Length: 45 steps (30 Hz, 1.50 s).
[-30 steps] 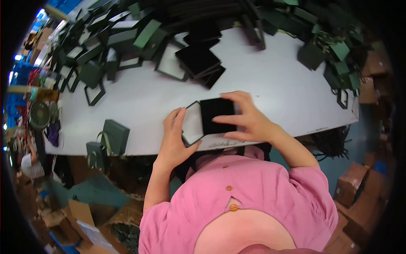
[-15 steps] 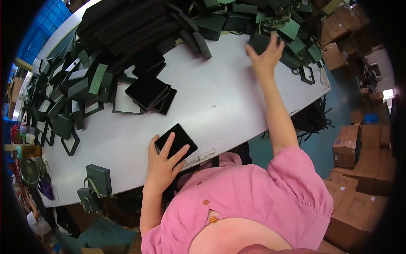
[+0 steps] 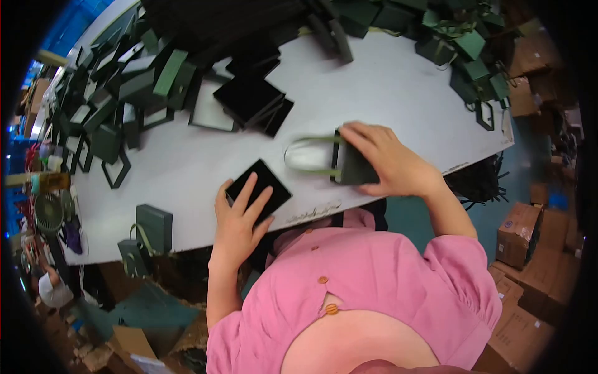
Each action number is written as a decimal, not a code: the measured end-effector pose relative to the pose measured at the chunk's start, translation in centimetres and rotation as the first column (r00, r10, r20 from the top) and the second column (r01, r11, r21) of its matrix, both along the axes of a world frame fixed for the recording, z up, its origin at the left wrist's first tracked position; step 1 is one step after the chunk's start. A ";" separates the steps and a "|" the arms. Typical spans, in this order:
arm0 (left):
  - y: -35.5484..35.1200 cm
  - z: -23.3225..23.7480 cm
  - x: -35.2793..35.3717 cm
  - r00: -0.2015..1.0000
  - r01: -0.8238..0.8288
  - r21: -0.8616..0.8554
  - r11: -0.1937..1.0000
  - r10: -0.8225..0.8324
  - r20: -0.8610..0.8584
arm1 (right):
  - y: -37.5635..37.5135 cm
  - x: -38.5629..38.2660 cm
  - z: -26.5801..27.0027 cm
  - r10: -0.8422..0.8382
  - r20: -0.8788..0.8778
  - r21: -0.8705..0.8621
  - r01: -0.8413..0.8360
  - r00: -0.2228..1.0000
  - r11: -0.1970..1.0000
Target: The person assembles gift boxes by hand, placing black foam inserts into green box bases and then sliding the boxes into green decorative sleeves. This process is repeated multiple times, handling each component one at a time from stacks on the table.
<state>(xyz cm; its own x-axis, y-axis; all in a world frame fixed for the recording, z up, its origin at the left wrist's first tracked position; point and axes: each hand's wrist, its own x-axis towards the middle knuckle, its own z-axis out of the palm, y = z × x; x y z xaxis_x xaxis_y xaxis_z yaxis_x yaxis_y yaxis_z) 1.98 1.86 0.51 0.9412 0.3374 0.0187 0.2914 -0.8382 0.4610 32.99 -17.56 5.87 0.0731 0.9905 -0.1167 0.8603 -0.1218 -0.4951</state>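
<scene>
My left hand [image 3: 238, 218] rests over a black square pad [image 3: 260, 172] near the table's front edge. Its fingers are spread across the pad, with the thumb and outer finger at opposite edges. To the right, my right hand [image 3: 389, 159] grips a dark green box [image 3: 354, 167] from above, thumb on the near side. From the box's left side a green ribbon loop [image 3: 304, 138] sticks out over the white table [image 3: 324, 81]. The box's underside is hidden, and the ribbon is slightly blurred.
Black pads [image 3: 248, 100] lie stacked behind my left hand. Green boxes and frames [image 3: 140, 87] crowd the left side; more ribboned boxes [image 3: 470, 45] pile up at the back right. Two green boxes [image 3: 154, 227] stand at the front left edge. Cardboard cartons [image 3: 518, 234] line the right floor.
My right hand has come back from the far right pile toward me, bringing a green box with a ribbon. My left hand has stayed on the black pad. The view has shifted slightly.
</scene>
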 end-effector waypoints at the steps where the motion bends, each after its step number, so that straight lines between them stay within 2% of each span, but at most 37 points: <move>1: 0.3 0.0 -0.4 1.000 -0.026 0.006 1.000 0.026 0.004 | 0.3 -1.1 0.3 0.056 -0.010 -0.091 -0.057 0.998 0.994; 3: 0.7 0.0 -1.2 0.997 -0.070 0.035 0.997 0.069 0.037 | 0.8 -1.9 0.2 0.062 0.075 -0.068 -0.056 0.995 0.996; 4: 0.9 -0.2 -1.7 0.989 -0.114 -0.020 0.993 0.115 0.091 | 1.0 -2.1 0.2 0.060 0.125 -0.055 -0.054 0.990 0.997; 7: 1.1 -0.9 -2.7 0.952 -0.230 -0.105 0.967 0.246 0.182 | 4.1 -2.7 -1.3 -0.064 0.174 0.258 0.018 0.983 0.966; 10: 1.2 -0.7 -3.1 0.936 -0.271 -0.118 0.955 0.290 0.199 | 6.6 -3.3 -5.1 -0.126 0.331 0.167 0.073 0.935 0.983; 13: 1.2 -0.7 -3.1 0.941 -0.256 -0.099 0.962 0.272 0.203 | 7.3 -3.8 -5.0 -0.222 0.128 0.269 0.182 0.967 0.946; 15: 0.9 -0.9 -3.1 0.938 -0.248 -0.110 0.962 0.267 0.220 | 5.3 -3.4 -5.0 -0.225 -0.082 0.357 0.239 0.971 0.903; 17: 0.3 -1.3 -2.2 0.926 -0.241 -0.145 0.960 0.272 0.263 | 2.8 -3.3 -5.1 -0.227 -0.146 0.439 0.269 0.963 0.857; 19: -0.4 -2.0 -1.1 0.896 -0.224 -0.249 0.942 0.300 0.329 | 0.2 -3.8 -4.9 -0.254 -0.062 0.523 0.248 0.965 0.816; 20: -0.7 -2.2 -0.6 0.880 -0.210 -0.301 0.930 0.314 0.357 | -1.0 -4.4 -4.5 -0.277 0.109 0.490 0.191 0.955 0.851; 21: -1.0 -2.3 0.1 0.863 -0.195 -0.351 0.916 0.330 0.383 | -1.8 -5.2 -4.6 -0.283 0.109 0.447 0.207 0.953 0.870; 23: -1.5 -1.9 1.8 0.859 -0.183 -0.341 0.922 0.319 0.401 | -3.0 -6.5 -5.9 -0.296 0.107 0.354 0.242 0.949 0.903; 24: -1.7 -1.6 2.7 0.867 -0.173 -0.323 0.930 0.299 0.398 | -3.2 -6.2 -6.7 -0.266 0.187 0.362 0.186 0.945 0.913; 27: -1.9 -1.5 4.4 0.879 -0.121 -0.240 0.963 0.217 0.426 | -3.5 -5.0 -7.6 -0.147 -0.037 0.474 0.146 0.989 0.868; 30: -1.8 -1.0 4.5 0.872 -0.095 -0.266 0.959 0.209 0.442 | -2.9 -3.9 -6.8 -0.008 -0.051 0.561 0.036 0.999 0.827; 33: -1.6 0.6 3.9 0.912 -0.088 -0.188 0.978 0.155 0.379 | -2.4 -3.1 -6.5 0.137 -0.018 0.581 -0.102 0.990 0.807; 36: -0.9 1.8 2.6 0.946 0.120 -0.277 0.953 -0.026 0.323 | -1.6 -3.2 -6.1 0.195 -0.125 0.562 -0.093 0.973 0.822; 39: 0.4 2.4 1.1 0.941 0.222 -0.537 0.814 -0.034 0.337 | -1.0 -3.0 -4.9 0.324 -0.257 0.500 -0.161 0.911 0.851; 42: -0.6 0.8 1.6 0.868 0.245 -0.508 0.826 0.047 0.494 | 0.3 -4.2 -4.9 0.278 -0.248 0.483 -0.130 0.928 0.866; 43: -0.8 0.4 1.7 0.836 0.254 -0.496 0.830 0.070 0.544 | 1.0 -4.9 -5.4 0.267 -0.268 0.549 -0.081 0.926 0.832; 44: -0.6 0.4 1.7 0.890 0.221 -0.514 0.829 0.044 0.453 | 1.8 -5.9 -6.2 0.258 -0.289 0.609 -0.030 0.922 0.792; 45: -0.4 -0.2 1.6 0.858 0.235 -0.545 0.805 0.092 0.506 | 2.7 -6.6 -6.7 0.251 -0.309 0.665 0.020 0.917 0.746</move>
